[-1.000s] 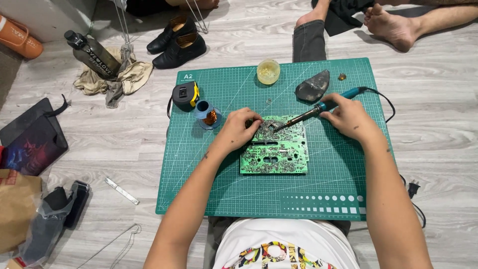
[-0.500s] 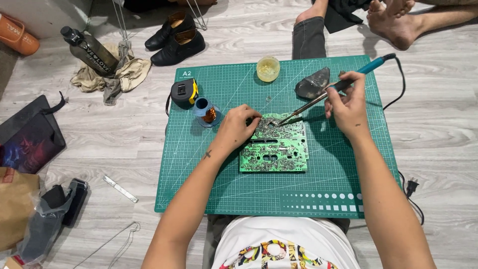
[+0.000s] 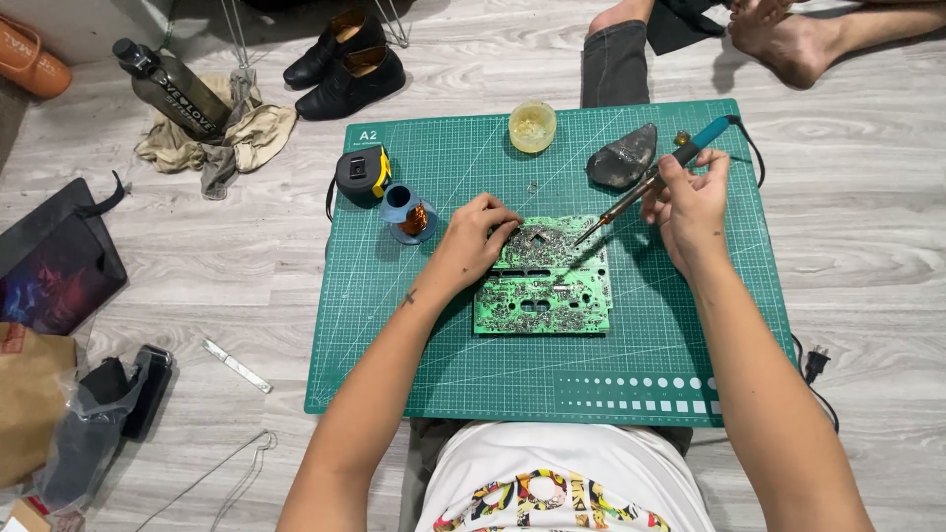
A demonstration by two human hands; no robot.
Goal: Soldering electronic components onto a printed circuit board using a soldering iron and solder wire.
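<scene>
A green circuit board (image 3: 544,286) lies on the green cutting mat (image 3: 473,365). My left hand (image 3: 480,239) rests on the board's upper left corner, fingers curled and pinching at its surface. My right hand (image 3: 690,204) grips a soldering iron (image 3: 650,182) with a teal handle. The iron slants down to the left, its tip at the board's upper right edge.
On the mat sit a small blue reel of copper braid (image 3: 409,211), a black tape measure (image 3: 360,174), a round yellowish tin (image 3: 532,125) and a dark grey sponge (image 3: 623,158). Black shoes (image 3: 347,61), a bottle (image 3: 172,89) and rags lie beyond. Another person's legs (image 3: 788,34) are at the far right.
My right hand has tilted the iron more steeply, with its tip still at the board's upper right. My left hand stays on the board.
</scene>
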